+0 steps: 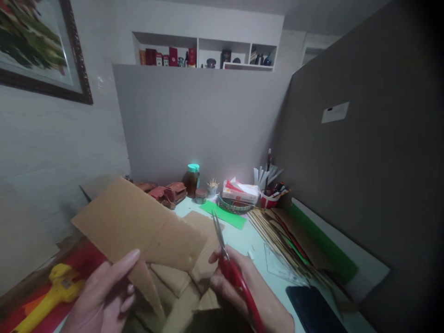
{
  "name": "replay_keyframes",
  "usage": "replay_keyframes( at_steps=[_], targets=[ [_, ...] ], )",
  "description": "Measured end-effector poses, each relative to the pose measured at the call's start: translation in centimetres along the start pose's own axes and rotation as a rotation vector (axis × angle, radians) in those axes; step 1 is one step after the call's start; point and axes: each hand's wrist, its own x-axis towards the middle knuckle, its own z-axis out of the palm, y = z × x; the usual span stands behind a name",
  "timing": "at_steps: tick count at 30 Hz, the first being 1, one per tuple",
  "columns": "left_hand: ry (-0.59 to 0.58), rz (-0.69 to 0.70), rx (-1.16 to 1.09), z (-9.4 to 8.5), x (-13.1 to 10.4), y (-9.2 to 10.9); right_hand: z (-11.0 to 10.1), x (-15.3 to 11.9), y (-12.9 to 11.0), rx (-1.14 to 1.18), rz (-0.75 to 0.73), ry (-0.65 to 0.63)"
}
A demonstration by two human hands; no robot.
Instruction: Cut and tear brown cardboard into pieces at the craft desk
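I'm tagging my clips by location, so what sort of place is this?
Probably a home craft desk. The left hand holds a cardboard piece, the right hand holds red scissors, and a cup of pens and wooden sticks sit between grey partitions.

Left hand (104, 291) entered from the lower left edge, palm turned toward the camera. Thumb extended up and to the right, its tip the highest part of the hand; the other fingers curled inward below it in a pinch. Right hand (239, 286) entered from the bottom edge, right of centre, wrist angled toward the lower right. Its fingers were curled closed in a grip, knuckles facing left, thumb on top. The two hands sat near each other, not touching, left slightly lower. Forearms out of frame.
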Motion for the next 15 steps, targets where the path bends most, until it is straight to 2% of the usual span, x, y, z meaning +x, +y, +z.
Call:
replay_keyframes(
  at_steps=[4,8,10,15],
  targets=[
    [0.029,-0.024,-0.146,-1.1,1.7,0.1,-0.3,-0.2,-0.4,-0.021,-0.02,-0.059],
    [-0.058,0.094,-0.139,-0.8,1.8,0.3,-1.1,-0.8,-1.0,0.17,0.154,-0.354],
    [-0.092,0.097,-0.139,-0.4,1.3,0.4,-1.4,-1.1,-1.2,0.259,0.221,-0.446],
    [-0.081,-0.004,-0.153,-0.1,0.4,0.4,-1.8,-1.4,-1.5,0.236,0.213,-0.501]
  ],
)
